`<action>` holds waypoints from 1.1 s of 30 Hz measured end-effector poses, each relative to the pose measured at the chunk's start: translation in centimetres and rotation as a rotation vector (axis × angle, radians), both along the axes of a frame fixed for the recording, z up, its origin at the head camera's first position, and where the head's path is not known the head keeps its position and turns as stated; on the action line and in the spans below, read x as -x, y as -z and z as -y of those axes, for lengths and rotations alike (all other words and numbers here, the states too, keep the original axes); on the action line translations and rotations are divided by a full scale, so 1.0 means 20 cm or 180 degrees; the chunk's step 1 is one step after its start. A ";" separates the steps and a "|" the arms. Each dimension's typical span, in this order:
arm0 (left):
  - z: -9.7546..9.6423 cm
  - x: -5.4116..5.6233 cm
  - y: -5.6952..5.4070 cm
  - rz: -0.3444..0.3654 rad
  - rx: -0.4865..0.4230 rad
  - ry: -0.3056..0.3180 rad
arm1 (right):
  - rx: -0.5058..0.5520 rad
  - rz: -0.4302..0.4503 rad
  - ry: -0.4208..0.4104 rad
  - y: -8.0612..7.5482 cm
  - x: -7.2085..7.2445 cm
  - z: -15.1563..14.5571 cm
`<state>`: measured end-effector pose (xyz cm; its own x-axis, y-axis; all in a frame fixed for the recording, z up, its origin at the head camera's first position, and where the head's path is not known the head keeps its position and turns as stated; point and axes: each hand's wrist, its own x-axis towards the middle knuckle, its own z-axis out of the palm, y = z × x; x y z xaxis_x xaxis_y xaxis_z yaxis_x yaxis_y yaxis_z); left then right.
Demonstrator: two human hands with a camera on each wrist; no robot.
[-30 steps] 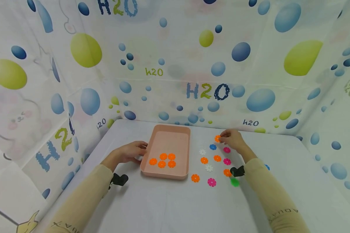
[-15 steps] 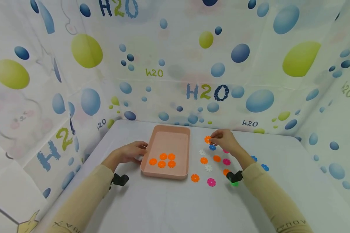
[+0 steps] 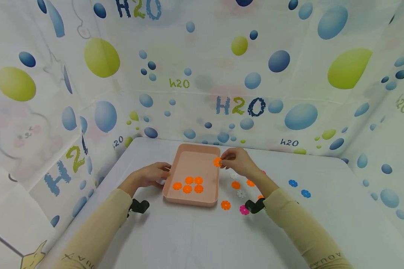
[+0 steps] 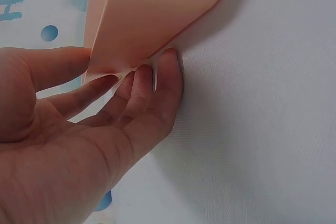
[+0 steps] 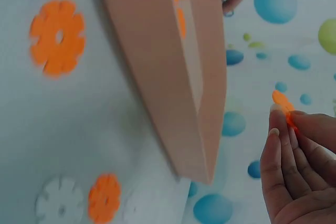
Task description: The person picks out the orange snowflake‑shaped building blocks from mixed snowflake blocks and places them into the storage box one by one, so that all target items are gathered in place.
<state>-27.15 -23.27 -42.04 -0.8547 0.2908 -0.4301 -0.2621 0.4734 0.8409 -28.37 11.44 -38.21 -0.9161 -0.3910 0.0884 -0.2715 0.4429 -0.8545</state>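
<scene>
My right hand (image 3: 237,161) pinches an orange snowflake building disc (image 3: 217,162) between thumb and fingers, raised at the right rim of the pink tray (image 3: 198,158). In the right wrist view, the held disc (image 5: 284,106) is seen nearly edge-on at the fingertips. My left hand (image 3: 151,174) holds the tray's left side. Close up in the left wrist view, its thumb lies at the rim and the other fingers (image 4: 169,77) curl against the outer wall. Several orange discs (image 3: 189,180) lie flat in the near half of the tray.
Right of the tray, loose discs lie scattered on the white table: orange ones (image 3: 226,205), a pink one (image 3: 244,210), white ones (image 3: 241,194) and blue ones (image 3: 293,183). My right forearm (image 3: 299,220) covers some of them. A bubble-printed curtain (image 3: 202,56) stands behind the table.
My right hand has carried the orange disc leftward, from the far right group of discs to the tray's right rim. The left hand and the tray have stayed put.
</scene>
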 end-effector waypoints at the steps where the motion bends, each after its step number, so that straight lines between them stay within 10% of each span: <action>1: 0.00 0.00 0.00 0.0001 0.0003 -0.0001 | 0.0023 0.0014 -0.0011 0.00 -0.01 0.03; 17: -0.02 0.00 -0.02 0.0053 -0.0048 0.0049 | 0.0357 0.0068 0.0002 0.13 -0.04 0.47; 33: 0.00 0.01 -0.01 0.0094 -0.0125 0.0079 | -0.0055 -0.0005 0.0306 0.25 -0.05 0.68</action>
<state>-27.27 -23.35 -41.91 -0.8340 0.3288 -0.4430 -0.2759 0.4469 0.8510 -27.36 -2.21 -43.11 -0.9494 -0.3028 0.0839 -0.2283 0.4816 -0.8461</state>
